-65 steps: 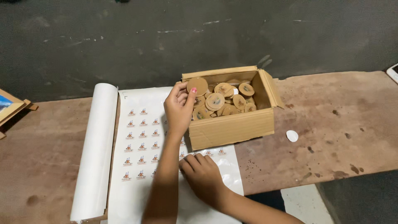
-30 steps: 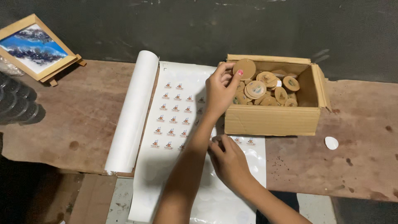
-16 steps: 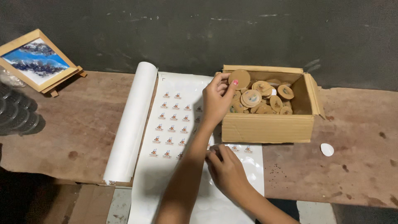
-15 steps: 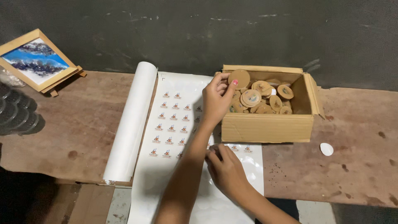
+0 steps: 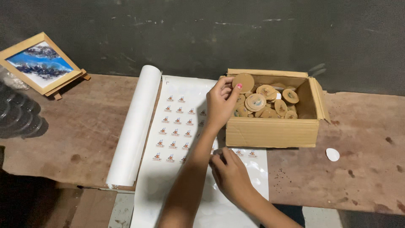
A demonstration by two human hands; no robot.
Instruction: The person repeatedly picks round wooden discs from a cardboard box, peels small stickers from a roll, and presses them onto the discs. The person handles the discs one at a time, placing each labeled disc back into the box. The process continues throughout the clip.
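My left hand holds a round wooden disc by its edge, just above the left end of an open cardboard box. The box holds several more wooden discs, some with a printed round label. My right hand lies on a glossy white sticker sheet in front of the box, fingertips bunched on the sheet near a small sticker. Whether they pinch a sticker is hidden. The sheet carries rows of small printed stickers.
The sheet's rolled end lies to the left on a worn brown table. A framed blue picture leans at the far left beside stacked clear plastic lids. A loose white round sticker lies right of the box.
The view has swung left, bringing the framed picture into sight. My left hand has lifted a disc slightly out of the box. My right hand stays on the sheet.
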